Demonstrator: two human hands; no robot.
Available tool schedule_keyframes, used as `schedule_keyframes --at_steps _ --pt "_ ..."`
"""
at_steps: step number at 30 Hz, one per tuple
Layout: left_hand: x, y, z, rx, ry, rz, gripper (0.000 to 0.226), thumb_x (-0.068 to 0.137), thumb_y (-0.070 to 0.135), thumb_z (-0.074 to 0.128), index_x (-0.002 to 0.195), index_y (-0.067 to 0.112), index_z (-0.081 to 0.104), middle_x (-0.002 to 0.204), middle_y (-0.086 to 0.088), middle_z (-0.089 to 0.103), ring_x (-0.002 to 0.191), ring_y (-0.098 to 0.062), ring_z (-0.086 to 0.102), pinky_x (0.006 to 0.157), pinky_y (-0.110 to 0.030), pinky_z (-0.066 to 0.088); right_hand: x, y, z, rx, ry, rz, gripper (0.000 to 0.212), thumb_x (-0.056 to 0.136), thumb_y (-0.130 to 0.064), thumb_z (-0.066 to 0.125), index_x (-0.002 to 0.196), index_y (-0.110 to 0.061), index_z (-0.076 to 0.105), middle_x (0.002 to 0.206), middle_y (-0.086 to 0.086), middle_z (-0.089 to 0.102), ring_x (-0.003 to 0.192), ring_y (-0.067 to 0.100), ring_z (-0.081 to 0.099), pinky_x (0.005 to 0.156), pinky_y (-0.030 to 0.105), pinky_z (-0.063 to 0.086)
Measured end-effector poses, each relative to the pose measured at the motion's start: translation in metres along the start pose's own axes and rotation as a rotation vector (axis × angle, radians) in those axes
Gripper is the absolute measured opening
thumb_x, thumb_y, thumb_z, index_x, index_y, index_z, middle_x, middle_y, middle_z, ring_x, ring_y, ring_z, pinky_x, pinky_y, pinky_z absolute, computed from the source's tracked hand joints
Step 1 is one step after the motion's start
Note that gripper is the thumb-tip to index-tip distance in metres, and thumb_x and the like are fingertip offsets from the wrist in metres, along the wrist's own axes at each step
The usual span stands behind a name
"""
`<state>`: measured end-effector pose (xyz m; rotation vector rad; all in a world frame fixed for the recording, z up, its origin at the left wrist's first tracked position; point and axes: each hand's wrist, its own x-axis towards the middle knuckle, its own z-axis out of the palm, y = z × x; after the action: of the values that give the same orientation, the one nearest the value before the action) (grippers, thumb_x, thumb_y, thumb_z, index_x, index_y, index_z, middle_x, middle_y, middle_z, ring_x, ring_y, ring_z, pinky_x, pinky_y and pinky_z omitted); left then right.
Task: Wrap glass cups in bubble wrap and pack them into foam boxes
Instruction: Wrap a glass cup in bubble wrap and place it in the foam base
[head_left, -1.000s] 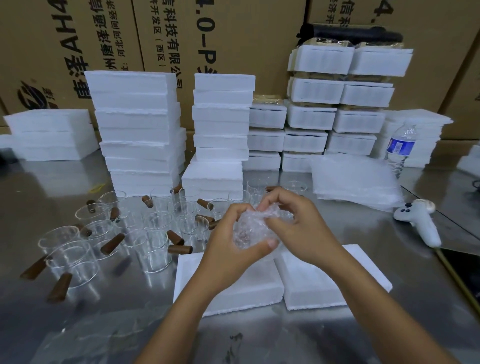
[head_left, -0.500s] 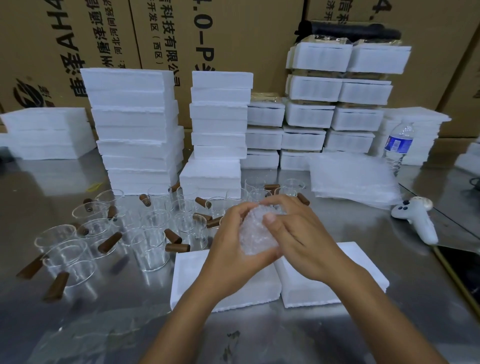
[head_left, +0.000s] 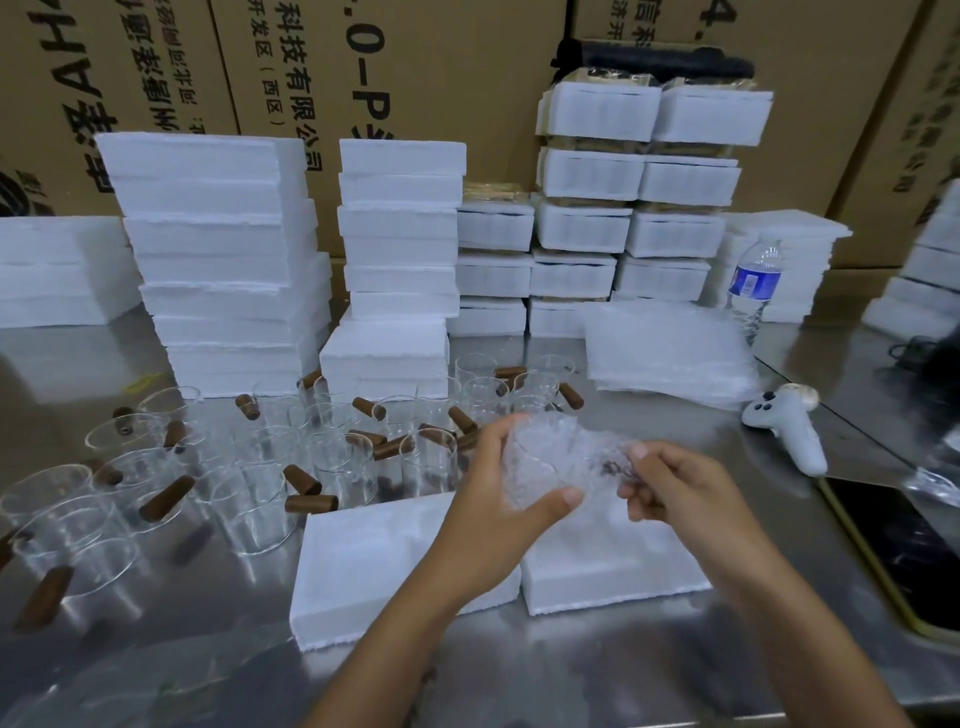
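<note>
A steel table (head_left: 519, 675) stands before a wall of printed cardboard cartons (head_left: 467, 62). Above its near edge, a cup in bubble wrap (head_left: 545, 462) is held in the air. The left hand (head_left: 498, 504) grips the bundle's body, thumb beneath and fingers over the top. The right hand (head_left: 675, 493) pinches the loose wrap at the end where a brown handle shows through.

Just below lie two foam boxes (head_left: 374, 561) side by side; whether they are open cannot be told. To the left, many bare glass cups (head_left: 249, 467) crowd the table, and a pile of bubble wrap sheets (head_left: 670, 353) lies to the right. Behind are plain foam stacks (head_left: 223, 249) and taped foam boxes (head_left: 623, 171), probably finished.

This cup's wrapping looks nearly done, its packing is not, and most of the cups remain.
</note>
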<state>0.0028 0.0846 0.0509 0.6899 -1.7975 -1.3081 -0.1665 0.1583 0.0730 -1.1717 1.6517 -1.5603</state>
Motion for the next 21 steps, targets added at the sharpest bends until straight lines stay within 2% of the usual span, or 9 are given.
schedule_keyframes --at_steps 3,6,9,13,16,19,21 --pt "0.003 -0.002 0.009 0.121 -0.020 -0.004 0.064 0.070 0.040 0.080 0.116 0.051 0.036 0.115 0.035 0.045 0.106 0.014 0.046 0.082 -0.008 0.044 0.003 0.005 -0.015 -0.086 -0.009 -0.008 0.027 0.096 -0.016 0.048 0.077 -0.009 0.065 0.055 -0.004 0.061 0.047 0.006 0.053 0.059 0.024 0.045" --pt "0.004 -0.006 0.016 0.215 -0.026 -0.009 0.073 0.070 0.041 0.080 0.124 0.046 0.031 0.121 0.032 0.041 0.113 0.007 0.044 0.090 -0.012 0.039 0.007 0.010 -0.023 -0.195 -0.046 -0.049 0.028 0.096 -0.014 0.047 0.074 -0.006 0.062 0.058 -0.002 0.060 0.047 0.004 0.052 0.054 0.014 0.043" --pt "0.004 -0.012 0.020 0.291 -0.043 -0.014 0.079 0.073 0.040 0.079 0.132 0.040 0.027 0.129 0.022 0.039 0.119 -0.001 0.041 0.098 -0.016 0.034 0.012 0.016 -0.025 -0.269 -0.093 -0.055 0.027 0.097 -0.014 0.047 0.075 -0.006 0.061 0.059 -0.001 0.058 0.047 0.003 0.051 0.054 0.013 0.041" --pt "0.004 -0.019 0.020 0.377 -0.086 -0.046 0.081 0.075 0.042 0.076 0.136 0.036 0.023 0.140 0.015 0.034 0.121 -0.002 0.036 0.094 -0.012 0.030 0.013 0.024 -0.024 -0.338 -0.141 -0.051 0.027 0.097 -0.013 0.047 0.075 -0.006 0.059 0.060 -0.002 0.056 0.047 0.002 0.048 0.052 0.011 0.038" --pt "0.004 -0.021 0.018 0.466 -0.097 -0.045 0.077 0.075 0.045 0.075 0.134 0.038 0.028 0.135 0.017 0.036 0.114 0.002 0.034 0.083 -0.005 0.029 0.012 0.028 -0.022 -0.363 -0.124 -0.057 0.025 0.096 -0.015 0.049 0.074 -0.009 0.060 0.058 -0.003 0.055 0.048 0.004 0.047 0.052 0.012 0.038" --pt "0.005 -0.020 0.013 0.521 -0.092 -0.037 0.073 0.072 0.050 0.075 0.131 0.040 0.034 0.122 0.022 0.037 0.110 0.002 0.034 0.081 -0.008 0.030 0.012 0.030 -0.021 -0.404 -0.109 -0.064 0.026 0.096 -0.019 0.049 0.077 -0.005 0.060 0.059 -0.002 0.056 0.048 0.006 0.047 0.051 0.013 0.038" --pt "0.006 -0.019 0.013 0.515 -0.087 -0.040 0.071 0.070 0.053 0.075 0.128 0.042 0.035 0.118 0.024 0.038 0.107 0.003 0.036 0.077 -0.006 0.031 0.012 0.031 -0.020 -0.399 -0.083 -0.075 0.028 0.097 -0.018 0.048 0.078 -0.001 0.059 0.058 -0.002 0.054 0.050 0.008 0.048 0.052 0.014 0.038"
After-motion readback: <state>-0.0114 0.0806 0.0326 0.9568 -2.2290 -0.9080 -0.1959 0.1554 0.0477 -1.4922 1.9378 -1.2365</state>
